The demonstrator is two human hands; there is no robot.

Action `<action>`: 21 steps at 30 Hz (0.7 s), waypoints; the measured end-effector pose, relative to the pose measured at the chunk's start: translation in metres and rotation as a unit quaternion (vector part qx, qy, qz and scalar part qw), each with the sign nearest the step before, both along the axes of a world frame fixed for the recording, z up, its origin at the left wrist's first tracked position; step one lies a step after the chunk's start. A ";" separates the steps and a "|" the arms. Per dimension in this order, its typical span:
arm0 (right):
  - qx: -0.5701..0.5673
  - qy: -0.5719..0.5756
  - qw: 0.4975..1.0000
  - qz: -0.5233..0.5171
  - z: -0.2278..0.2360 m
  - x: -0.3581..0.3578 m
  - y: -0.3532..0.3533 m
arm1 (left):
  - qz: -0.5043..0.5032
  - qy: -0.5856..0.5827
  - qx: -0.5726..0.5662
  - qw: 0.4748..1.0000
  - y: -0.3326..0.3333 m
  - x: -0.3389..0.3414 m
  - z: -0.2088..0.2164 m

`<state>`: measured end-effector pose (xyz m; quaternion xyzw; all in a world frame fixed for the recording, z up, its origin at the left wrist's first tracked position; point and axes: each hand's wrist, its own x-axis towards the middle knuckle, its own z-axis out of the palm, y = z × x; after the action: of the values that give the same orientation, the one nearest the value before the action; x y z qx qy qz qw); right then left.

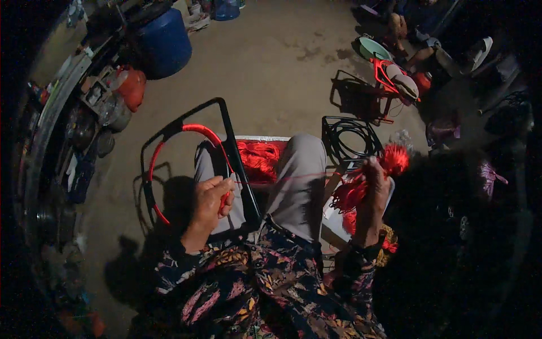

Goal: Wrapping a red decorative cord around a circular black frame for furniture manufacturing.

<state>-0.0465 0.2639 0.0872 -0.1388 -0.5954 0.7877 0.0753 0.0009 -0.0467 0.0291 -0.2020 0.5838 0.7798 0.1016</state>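
Observation:
A black rectangular frame (228,127) with a round ring set in it leans against my left thigh. Red thread covers much of the ring (201,130). My left hand (212,204) is closed on the ring's near right side, with red showing between the fingers. My right hand (374,195), raised beside my right knee, grips a loose bundle of red thread (395,160) that spills out on both sides of the fist. A thin red strand (293,179) stretches across my lap between the hands. How the left fingertips pinch the strand is hidden.
More red skeins (259,160) lie in a box between my knees. Black frames with rings (353,137) are stacked at right. Beyond them are a red-wrapped frame (384,76), a pale green basin (375,49) and another person's legs (420,56). A blue barrel (164,45) stands far left.

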 end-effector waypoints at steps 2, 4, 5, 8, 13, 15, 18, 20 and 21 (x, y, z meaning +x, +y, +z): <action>0.145 0.013 0.978 0.148 0.022 0.003 -0.010 | 0.001 0.012 -0.012 1.000 -0.011 -0.013 0.003; 0.348 0.170 0.835 0.391 0.021 0.022 -0.031 | 0.021 0.018 -0.041 0.999 -0.024 -0.026 0.013; 0.367 0.214 0.784 0.453 0.013 0.029 -0.039 | 0.032 0.021 -0.055 0.998 -0.032 -0.033 0.016; 0.219 0.041 0.855 0.468 -0.022 0.027 -0.029 | 0.020 0.034 -0.081 0.996 -0.047 -0.048 0.022; 0.190 -0.038 0.959 0.209 -0.029 0.011 0.000 | 0.016 0.061 -0.071 0.995 -0.060 -0.057 0.028; 0.163 -0.079 0.973 0.144 -0.020 0.007 0.011 | 0.030 0.079 -0.090 0.992 -0.064 -0.055 0.041; 0.144 -0.013 0.987 0.077 -0.047 0.004 0.057 | 0.042 0.093 -0.114 0.988 -0.065 -0.058 0.058; 0.108 0.028 0.990 0.088 -0.056 0.004 0.075 | 0.038 0.104 -0.099 0.989 -0.070 -0.060 0.057; 0.096 0.022 0.992 0.083 -0.049 0.005 0.074 | 0.042 0.106 -0.105 0.988 -0.072 -0.060 0.058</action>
<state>-0.0412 0.3376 0.0386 -0.0639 -0.6758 0.7335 0.0358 -0.0589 -0.1190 0.0866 -0.1517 0.6608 0.7349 -0.0156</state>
